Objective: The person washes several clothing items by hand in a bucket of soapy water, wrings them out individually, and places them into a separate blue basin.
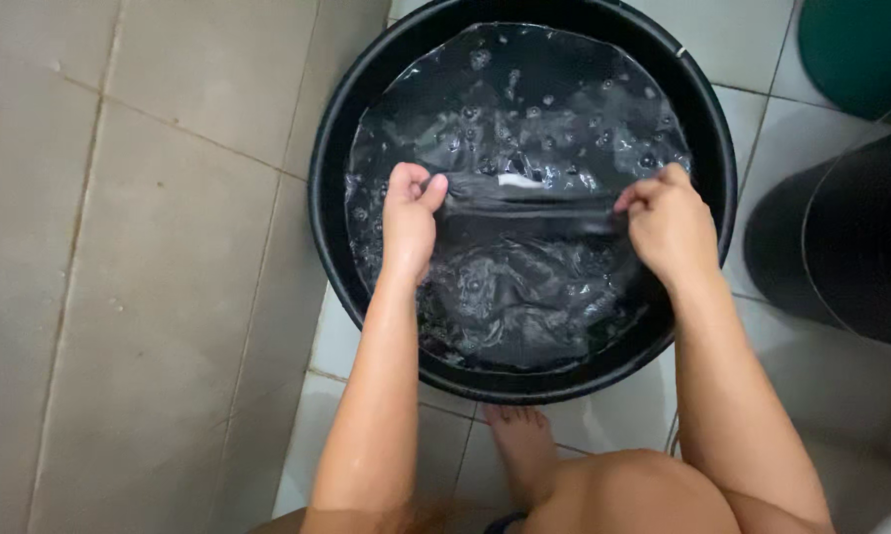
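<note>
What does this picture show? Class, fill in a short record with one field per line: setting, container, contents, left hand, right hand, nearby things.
Setting: tiled floor, seen from above
Container: round black tub holding bubbly water
Contents: dark wet garment, partly under water, with a small white tag
Left hand: left hand closed on one end of a stretched band of the garment
Right hand: right hand pinching the other end
Nearby things: bare foot below the tub; second black container and green container at right

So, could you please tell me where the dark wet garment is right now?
In the head view, the dark wet garment is stretched between the left hand and right hand, over the water in the round black plastic tub.
</note>
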